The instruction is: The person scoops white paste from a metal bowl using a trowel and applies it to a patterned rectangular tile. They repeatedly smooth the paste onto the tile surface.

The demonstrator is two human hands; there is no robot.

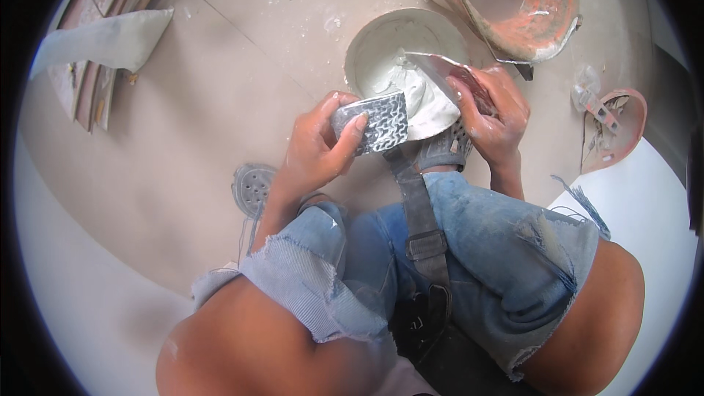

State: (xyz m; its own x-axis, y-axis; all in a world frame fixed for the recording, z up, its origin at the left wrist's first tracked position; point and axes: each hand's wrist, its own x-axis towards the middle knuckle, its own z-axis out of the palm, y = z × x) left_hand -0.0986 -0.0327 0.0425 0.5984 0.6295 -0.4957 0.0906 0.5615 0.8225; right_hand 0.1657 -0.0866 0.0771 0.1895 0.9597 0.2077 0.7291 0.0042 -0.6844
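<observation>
A pale round bucket (357, 66) stands on the floor in front of me, with thick white paste (422, 99) inside. My left hand (319, 139) grips a flat, dark rectangular piece (381, 121) with a white wavy pattern on its face. Its edge is at the bucket's near left rim, the thumb lying across that face. Over the bucket's right side, my right hand (495, 114) is closed on a thin, flat scraper blade (434, 70), greyish with a reddish part under the fingers. The blade tilts over the paste. Its grip is mostly hidden.
A larger orange, paste-stained bucket (546, 18) lies tipped at the upper right. A broken reddish container piece (627, 128) is at the far right. Boards (88, 92) and a pale sheet (110, 40) are at the upper left. My shoes (253, 187) and a dark strap (424, 227) are close by.
</observation>
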